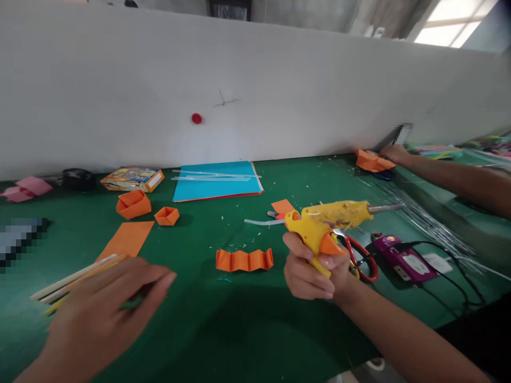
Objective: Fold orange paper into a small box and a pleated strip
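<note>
My right hand (313, 271) is wrapped round the handle of a yellow hot glue gun (335, 217), fingers at its orange trigger. The metal nozzle points right, and a clear glue stick (263, 222) trails from the back. My left hand (107, 314), slightly blurred, hovers at the lower left with thumb and fingers loosely curved and nothing visible between them. Beside and partly under it lie thin sticks (75, 276) and a flat orange paper strip (126, 239). A pleated orange paper strip (244, 260) stands on the green table between my hands.
Two folded orange paper boxes (133, 205) stand near a small carton (132, 179). Blue paper sheets (217, 183) bear clear glue sticks. Red-handled scissors (369, 260) and a purple power strip (403, 258) with cables lie right. Another person's hand (395, 154) touches folded orange paper (373, 160).
</note>
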### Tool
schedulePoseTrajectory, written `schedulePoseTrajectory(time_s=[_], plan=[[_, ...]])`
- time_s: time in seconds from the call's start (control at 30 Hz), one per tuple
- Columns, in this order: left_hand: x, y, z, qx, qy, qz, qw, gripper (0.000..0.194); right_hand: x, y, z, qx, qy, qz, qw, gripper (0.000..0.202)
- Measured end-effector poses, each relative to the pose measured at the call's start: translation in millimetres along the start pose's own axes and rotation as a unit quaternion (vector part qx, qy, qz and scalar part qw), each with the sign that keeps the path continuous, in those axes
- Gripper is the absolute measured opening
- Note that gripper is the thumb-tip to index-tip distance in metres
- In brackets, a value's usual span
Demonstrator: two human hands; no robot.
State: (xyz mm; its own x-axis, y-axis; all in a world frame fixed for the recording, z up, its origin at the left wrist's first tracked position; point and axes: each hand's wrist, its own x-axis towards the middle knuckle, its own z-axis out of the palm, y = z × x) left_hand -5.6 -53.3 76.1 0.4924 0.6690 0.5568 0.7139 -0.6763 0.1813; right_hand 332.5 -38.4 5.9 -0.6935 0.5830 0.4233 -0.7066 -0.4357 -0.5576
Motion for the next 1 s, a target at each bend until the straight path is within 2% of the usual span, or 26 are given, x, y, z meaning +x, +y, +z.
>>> schedulePoseTrajectory(time_s=[0.1, 0.17, 0.2, 0.3, 0.4, 0.47, 0.53, 0.6, 0.67, 0.83, 1.0], plan=[[31.6, 37.8, 13.1, -0.028, 0.006, 0.069, 0.997, 0.011, -0.2, 4.9, -5.4, 0.035, -0.054, 0.001, 0.998, 0.024], [49.7, 56.6, 18.6, -0.048, -0.004, 0.122, 0.991, 0.010, 0.7, 7.2, -8.6, 0.030, -0.074, -0.005, 0.997, 0.023], [57.4, 63.7, 20.8, -0.064, 0.008, 0.139, 0.988, 0.010, 1.6, 8.0, -10.3, 0.022, -0.081, -0.009, 0.996, 0.023], [78.0, 78.5, 28.6, -0.092, 0.032, 0.170, 0.980, 0.011, 6.0, 8.8, -16.6, -0.001, -0.125, -0.024, 0.992, 0.022], [98.5, 87.3, 41.0, -0.095, 0.059, 0.160, 0.981, 0.018, 9.2, 7.9, -25.4, -0.015, -0.193, -0.017, 0.981, 0.025], [111.8, 91.8, 50.3, -0.102, 0.071, 0.155, 0.980, 0.026, 7.7, 7.6, -32.3, -0.032, -0.215, 0.007, 0.976, 0.031], [122.9, 95.8, 57.8, -0.119, 0.068, 0.161, 0.977, 0.030, 3.1, 8.0, -39.2, -0.078, -0.197, 0.048, 0.976, 0.039], [130.3, 99.3, 62.0, -0.145, 0.057, 0.169, 0.973, 0.027, -2.9, 8.6, -44.4, -0.139, -0.161, 0.101, 0.972, 0.050], [134.3, 101.8, 62.9, -0.170, 0.048, 0.175, 0.968, 0.021, -7.6, 8.7, -46.2, -0.171, -0.129, 0.125, 0.969, 0.056], [135.1, 101.5, 60.6, -0.158, 0.055, 0.173, 0.971, 0.011, -6.5, 5.1, -35.7, -0.159, -0.116, 0.057, 0.979, 0.041], [128.9, 97.4, 62.5, -0.148, 0.058, 0.165, 0.973, 0.011, 0.0, 5.5, -29.5, -0.206, -0.128, 0.012, 0.970, 0.033]])
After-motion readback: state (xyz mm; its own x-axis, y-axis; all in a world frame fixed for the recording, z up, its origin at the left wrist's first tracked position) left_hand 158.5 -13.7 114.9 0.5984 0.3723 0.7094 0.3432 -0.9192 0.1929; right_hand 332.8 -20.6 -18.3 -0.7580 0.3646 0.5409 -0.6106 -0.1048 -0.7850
